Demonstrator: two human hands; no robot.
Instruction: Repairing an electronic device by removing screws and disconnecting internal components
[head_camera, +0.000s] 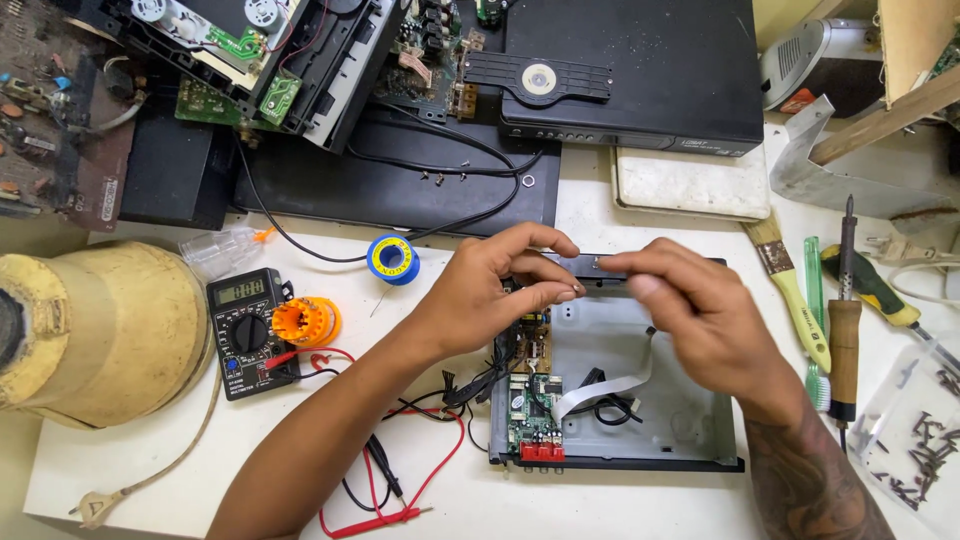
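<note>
Black panel (600, 264) mostly hidden behind both hands' grip.

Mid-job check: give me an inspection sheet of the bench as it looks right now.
Surface: white table, crowded.
Job's things: open metal chassis with green circuit board; black front panel strip held above it.
Clutter: multimeter, solder spool, brush, soldering iron, screws.
Hands: left hand and right hand both pinch the strip.
Cables: white ribbon cable; red probe leads.
Surroundings: black player, dismantled electronics.

One head camera looks steeply down, close over the cluttered workbench (600, 215)
</note>
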